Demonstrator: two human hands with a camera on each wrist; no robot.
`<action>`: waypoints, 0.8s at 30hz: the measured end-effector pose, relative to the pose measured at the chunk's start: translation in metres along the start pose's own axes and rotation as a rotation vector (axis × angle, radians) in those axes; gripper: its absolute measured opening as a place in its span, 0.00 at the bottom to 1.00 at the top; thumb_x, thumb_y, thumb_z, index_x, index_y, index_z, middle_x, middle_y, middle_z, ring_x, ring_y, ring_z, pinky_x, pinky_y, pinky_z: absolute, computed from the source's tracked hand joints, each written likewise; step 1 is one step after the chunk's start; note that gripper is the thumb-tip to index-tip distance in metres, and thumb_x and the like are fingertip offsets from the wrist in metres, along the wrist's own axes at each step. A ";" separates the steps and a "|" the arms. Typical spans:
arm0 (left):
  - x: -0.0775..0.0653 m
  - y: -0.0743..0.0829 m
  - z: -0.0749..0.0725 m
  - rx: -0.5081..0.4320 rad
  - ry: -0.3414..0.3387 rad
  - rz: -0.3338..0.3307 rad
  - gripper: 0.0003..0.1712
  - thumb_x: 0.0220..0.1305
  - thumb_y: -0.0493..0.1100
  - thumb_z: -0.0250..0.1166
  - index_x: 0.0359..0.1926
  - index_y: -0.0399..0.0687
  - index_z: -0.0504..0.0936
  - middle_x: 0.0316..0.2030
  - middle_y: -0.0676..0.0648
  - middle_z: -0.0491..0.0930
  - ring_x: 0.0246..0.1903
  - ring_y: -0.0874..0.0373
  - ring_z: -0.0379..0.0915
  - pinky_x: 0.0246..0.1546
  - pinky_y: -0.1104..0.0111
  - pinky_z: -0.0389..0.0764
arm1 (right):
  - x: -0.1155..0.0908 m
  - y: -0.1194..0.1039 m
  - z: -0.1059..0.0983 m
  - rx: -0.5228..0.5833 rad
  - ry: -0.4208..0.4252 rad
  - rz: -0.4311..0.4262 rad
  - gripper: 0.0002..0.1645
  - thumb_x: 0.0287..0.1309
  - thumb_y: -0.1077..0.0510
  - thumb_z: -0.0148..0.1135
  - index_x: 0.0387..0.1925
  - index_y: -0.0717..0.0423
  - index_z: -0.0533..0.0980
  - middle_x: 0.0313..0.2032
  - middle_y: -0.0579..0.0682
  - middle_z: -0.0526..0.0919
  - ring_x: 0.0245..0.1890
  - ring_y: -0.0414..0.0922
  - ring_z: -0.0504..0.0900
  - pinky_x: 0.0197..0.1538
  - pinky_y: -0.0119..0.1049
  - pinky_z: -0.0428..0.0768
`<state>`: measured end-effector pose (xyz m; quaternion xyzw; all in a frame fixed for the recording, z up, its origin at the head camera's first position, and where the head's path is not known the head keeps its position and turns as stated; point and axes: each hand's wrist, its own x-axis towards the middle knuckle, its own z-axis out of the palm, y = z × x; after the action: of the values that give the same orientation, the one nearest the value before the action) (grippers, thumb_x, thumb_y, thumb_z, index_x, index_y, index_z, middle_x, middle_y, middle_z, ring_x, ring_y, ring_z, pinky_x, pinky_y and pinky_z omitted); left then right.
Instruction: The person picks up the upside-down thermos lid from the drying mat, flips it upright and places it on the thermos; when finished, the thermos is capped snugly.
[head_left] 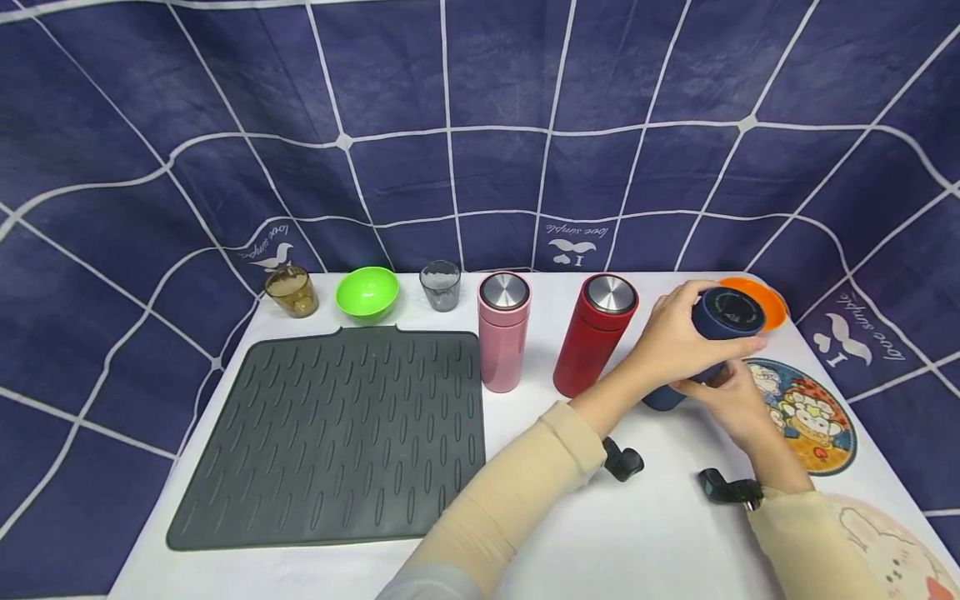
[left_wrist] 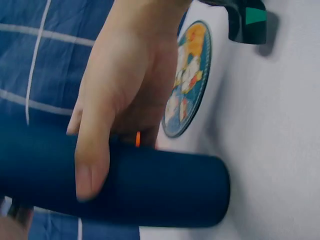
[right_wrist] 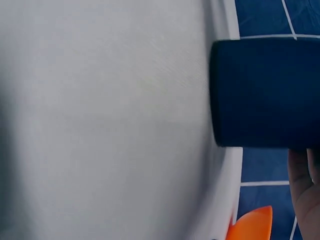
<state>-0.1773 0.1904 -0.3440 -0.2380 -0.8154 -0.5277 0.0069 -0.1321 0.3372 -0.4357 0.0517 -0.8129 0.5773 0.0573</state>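
Observation:
A navy vacuum flask (head_left: 663,397) is held in both hands and leans a little, its round lid (head_left: 729,312) up. My left hand (head_left: 672,337) grips it near the lid, thumb across the near side and fingers around the back. Lower down, my right hand (head_left: 731,406) holds the body. The left wrist view has the right hand's thumb (left_wrist: 92,165) lying over the flask (left_wrist: 165,187). In the right wrist view, the flask's lower end (right_wrist: 265,95) shows with some fingers (right_wrist: 304,185) below it. Whether its base touches the table cannot be told.
Left of the flask stand a red flask (head_left: 592,337) and a pink flask (head_left: 502,337). An orange bowl (head_left: 772,304) is just behind; a cartoon round mat (head_left: 813,421) lies right. Farther left are a grey ridged mat (head_left: 337,433), a green bowl (head_left: 367,292), a grey glass (head_left: 441,287) and an amber glass (head_left: 292,292).

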 end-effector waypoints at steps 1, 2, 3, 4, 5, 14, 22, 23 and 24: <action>-0.001 0.003 0.002 0.016 0.035 -0.005 0.44 0.39 0.65 0.75 0.58 0.68 0.65 0.49 0.69 0.69 0.48 0.74 0.63 0.43 0.81 0.67 | -0.001 0.001 0.001 0.010 0.011 0.001 0.32 0.52 0.68 0.66 0.58 0.48 0.67 0.45 0.36 0.79 0.42 0.30 0.78 0.41 0.20 0.76; -0.002 0.005 0.004 0.033 0.075 0.001 0.45 0.37 0.65 0.75 0.57 0.66 0.65 0.49 0.69 0.68 0.49 0.75 0.64 0.44 0.83 0.67 | -0.001 0.001 0.002 0.025 0.020 -0.003 0.32 0.52 0.69 0.65 0.57 0.48 0.67 0.45 0.35 0.79 0.42 0.30 0.77 0.41 0.20 0.76; -0.003 0.006 0.006 0.053 0.114 0.005 0.46 0.36 0.66 0.75 0.57 0.65 0.66 0.48 0.69 0.68 0.48 0.76 0.64 0.44 0.84 0.67 | -0.002 0.002 0.002 0.041 0.027 -0.002 0.32 0.51 0.70 0.65 0.57 0.48 0.68 0.44 0.35 0.79 0.41 0.30 0.77 0.40 0.20 0.76; -0.003 0.007 0.007 0.070 0.144 0.012 0.46 0.35 0.67 0.75 0.56 0.65 0.66 0.48 0.69 0.68 0.48 0.76 0.65 0.44 0.85 0.67 | -0.002 0.002 0.002 0.045 0.030 -0.004 0.33 0.51 0.70 0.65 0.58 0.49 0.67 0.45 0.35 0.79 0.42 0.30 0.77 0.41 0.20 0.76; -0.004 0.008 0.008 0.088 0.165 0.018 0.46 0.35 0.67 0.75 0.56 0.65 0.67 0.48 0.69 0.69 0.47 0.77 0.66 0.43 0.85 0.67 | -0.002 0.002 0.002 0.038 0.029 -0.006 0.33 0.52 0.70 0.65 0.58 0.49 0.67 0.45 0.35 0.78 0.43 0.30 0.77 0.42 0.20 0.76; 0.006 0.006 -0.013 0.017 -0.060 0.015 0.41 0.37 0.61 0.77 0.56 0.72 0.72 0.46 0.72 0.76 0.44 0.81 0.69 0.42 0.86 0.68 | 0.002 -0.001 -0.002 -0.057 -0.010 0.015 0.37 0.51 0.66 0.67 0.61 0.49 0.64 0.50 0.36 0.77 0.47 0.30 0.78 0.45 0.19 0.76; -0.004 0.012 -0.002 0.088 0.081 -0.021 0.45 0.36 0.66 0.75 0.58 0.67 0.68 0.49 0.68 0.72 0.48 0.76 0.68 0.43 0.85 0.68 | -0.001 0.005 0.004 0.085 0.040 -0.014 0.36 0.50 0.72 0.65 0.60 0.49 0.66 0.48 0.36 0.77 0.47 0.29 0.76 0.45 0.18 0.74; -0.005 0.011 0.001 0.099 0.125 -0.009 0.45 0.35 0.67 0.75 0.57 0.66 0.68 0.49 0.68 0.72 0.48 0.76 0.68 0.43 0.85 0.67 | -0.002 0.005 0.004 0.102 0.043 -0.027 0.37 0.50 0.73 0.64 0.60 0.49 0.66 0.48 0.36 0.77 0.46 0.29 0.76 0.44 0.18 0.74; -0.007 0.011 0.003 0.104 0.156 0.005 0.45 0.35 0.67 0.75 0.57 0.65 0.68 0.48 0.68 0.72 0.47 0.76 0.68 0.43 0.86 0.67 | -0.002 0.006 0.004 0.100 0.045 -0.037 0.36 0.50 0.73 0.64 0.60 0.49 0.66 0.48 0.36 0.77 0.46 0.29 0.75 0.44 0.18 0.74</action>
<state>-0.1665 0.1939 -0.3378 -0.1975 -0.8381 -0.5014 0.0843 -0.1313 0.3350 -0.4427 0.0565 -0.7805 0.6170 0.0833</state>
